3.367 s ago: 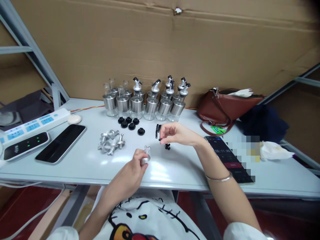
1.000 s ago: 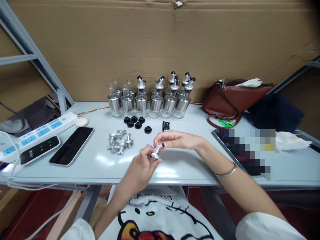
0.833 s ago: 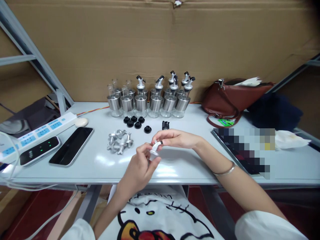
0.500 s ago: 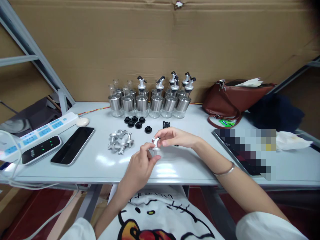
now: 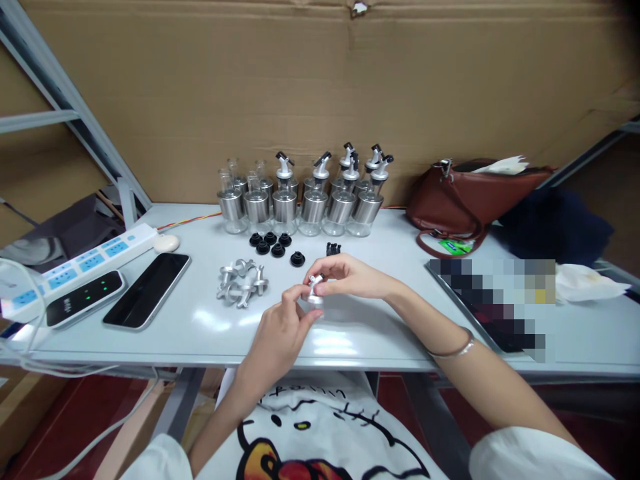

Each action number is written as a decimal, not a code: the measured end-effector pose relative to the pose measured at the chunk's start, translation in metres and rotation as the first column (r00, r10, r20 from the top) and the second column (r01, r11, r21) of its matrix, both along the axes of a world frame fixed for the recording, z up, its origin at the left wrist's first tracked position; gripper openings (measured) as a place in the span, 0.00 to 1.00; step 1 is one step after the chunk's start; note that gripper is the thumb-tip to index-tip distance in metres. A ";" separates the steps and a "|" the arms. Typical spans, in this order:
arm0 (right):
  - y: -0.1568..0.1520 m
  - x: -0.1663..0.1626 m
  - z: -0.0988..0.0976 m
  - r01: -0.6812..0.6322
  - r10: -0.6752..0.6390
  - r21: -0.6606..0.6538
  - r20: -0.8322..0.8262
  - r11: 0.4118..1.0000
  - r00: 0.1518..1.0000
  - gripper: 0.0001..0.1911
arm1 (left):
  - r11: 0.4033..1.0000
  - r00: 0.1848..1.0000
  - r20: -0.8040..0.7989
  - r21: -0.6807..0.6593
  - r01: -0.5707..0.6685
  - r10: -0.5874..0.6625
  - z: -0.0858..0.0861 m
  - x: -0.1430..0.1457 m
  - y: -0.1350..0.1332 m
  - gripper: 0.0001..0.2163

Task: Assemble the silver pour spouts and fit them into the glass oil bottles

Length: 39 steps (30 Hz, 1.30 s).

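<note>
Pinched between both hands, the silver spout (image 5: 314,291) sits just above the table (image 5: 380,333), in front of the bottle cluster (image 5: 305,200). Left hand (image 5: 280,333) closes its fingertips on the spout's base; right hand (image 5: 345,277) closes thumb and finger on its top, where a small black piece shows. A second ago the right hand was bringing that black piece in from the side; now it sits at the spout's tip, so the fitting looks nearly seated. Black pieces (image 5: 333,249) lie just behind the right hand, black stoppers (image 5: 275,244) left of them, loose spouts (image 5: 241,285) nearer the left.
</note>
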State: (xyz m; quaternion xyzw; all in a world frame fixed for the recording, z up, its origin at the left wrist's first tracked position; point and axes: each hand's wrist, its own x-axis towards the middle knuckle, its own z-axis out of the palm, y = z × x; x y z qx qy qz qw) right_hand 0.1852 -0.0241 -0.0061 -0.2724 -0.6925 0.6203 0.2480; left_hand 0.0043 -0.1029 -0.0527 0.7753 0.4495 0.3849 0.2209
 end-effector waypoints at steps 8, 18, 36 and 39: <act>0.006 -0.010 -0.005 0.309 -0.308 0.158 -0.033 0.938 0.951 0.11 | 0.987 0.921 0.361 0.007 -0.158 0.145 -0.001 0.004 0.000 0.15; 0.028 -0.023 -0.021 0.383 -0.411 -0.265 -0.058 0.885 0.910 0.10 | 0.985 0.933 0.321 0.001 -0.175 0.165 -0.003 0.002 0.002 0.11; -0.014 -0.005 0.011 -0.281 0.185 -0.437 -0.249 0.854 0.951 0.14 | 0.963 0.874 0.406 -0.120 -0.239 0.268 0.003 0.001 0.001 0.10; -0.012 -0.001 0.015 -0.279 0.215 -0.293 -0.230 0.915 0.949 0.13 | 0.960 0.865 0.422 -0.061 -0.271 0.272 0.004 0.001 0.002 0.14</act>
